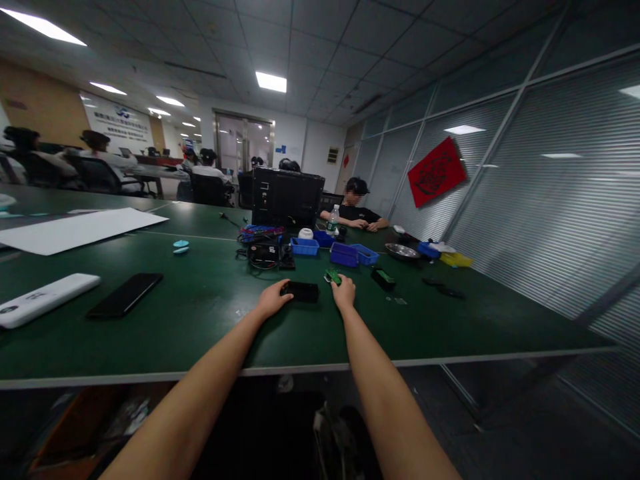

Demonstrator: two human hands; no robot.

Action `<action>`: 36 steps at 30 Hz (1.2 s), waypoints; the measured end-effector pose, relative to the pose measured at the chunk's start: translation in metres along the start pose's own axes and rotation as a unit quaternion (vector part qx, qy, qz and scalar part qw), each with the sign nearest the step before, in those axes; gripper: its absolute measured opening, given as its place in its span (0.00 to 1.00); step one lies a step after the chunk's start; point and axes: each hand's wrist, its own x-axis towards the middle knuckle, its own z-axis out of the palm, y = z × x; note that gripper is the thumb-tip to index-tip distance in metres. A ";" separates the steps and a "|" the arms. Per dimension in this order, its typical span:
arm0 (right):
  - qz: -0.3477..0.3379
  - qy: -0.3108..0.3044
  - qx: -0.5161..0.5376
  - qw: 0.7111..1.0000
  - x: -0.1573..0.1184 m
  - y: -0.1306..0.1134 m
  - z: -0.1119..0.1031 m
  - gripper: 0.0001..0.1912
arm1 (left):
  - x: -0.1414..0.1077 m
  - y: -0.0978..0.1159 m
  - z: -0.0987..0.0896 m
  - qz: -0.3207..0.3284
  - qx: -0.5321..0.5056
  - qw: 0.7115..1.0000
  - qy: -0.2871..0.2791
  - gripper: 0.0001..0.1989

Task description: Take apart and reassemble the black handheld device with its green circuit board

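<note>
1. Board (332, 275), green, sits at the fingertips of our right hand (344, 291), off their far-left side; those fingers look closed on its near end
2. Our left hand (273, 298) has thumb and fingers pinched about the left end of a black case (304, 292), whose long axis runs left to right across our front
3. From the case, the board lies to the right and slightly farther from us, a narrow strip of table (300, 340) between them; the case's free end points toward our right hand
4. We cannot tell whether the board rests on the table, nor which way any opening in the case faces
5. Beyond both hands a blue tray (305, 247) limits our reach, and a second case (384, 279) stands to the right; we have bare table toward our near edge
</note>
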 end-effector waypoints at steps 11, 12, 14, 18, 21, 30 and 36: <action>0.031 0.013 -0.029 0.999 -0.007 -0.004 -0.008 0.23 | 0.000 -0.001 0.001 -0.001 0.016 1.000 -0.004 0.28; 0.039 0.022 -0.032 0.999 -0.009 -0.004 -0.009 0.23 | 0.000 -0.001 0.001 0.003 0.021 1.000 -0.006 0.29; 0.047 0.034 -0.033 0.998 -0.011 -0.003 -0.009 0.23 | 0.000 0.000 0.001 0.014 0.036 0.999 -0.011 0.29; 0.022 0.054 0.017 0.998 -0.009 0.002 -0.007 0.21 | 0.000 0.000 0.001 0.020 0.063 0.998 -0.015 0.30; 0.014 0.069 0.117 0.991 -0.004 0.004 -0.010 0.22 | 0.001 0.000 0.002 0.013 0.063 0.998 -0.020 0.29; -0.122 -0.101 0.373 0.914 -0.015 -0.023 -0.013 0.25 | 0.000 0.003 0.000 0.012 0.066 0.998 -0.018 0.28; -0.197 -0.151 0.298 0.922 -0.021 -0.036 -0.019 0.19 | 0.001 0.004 0.001 0.009 0.068 0.998 -0.016 0.28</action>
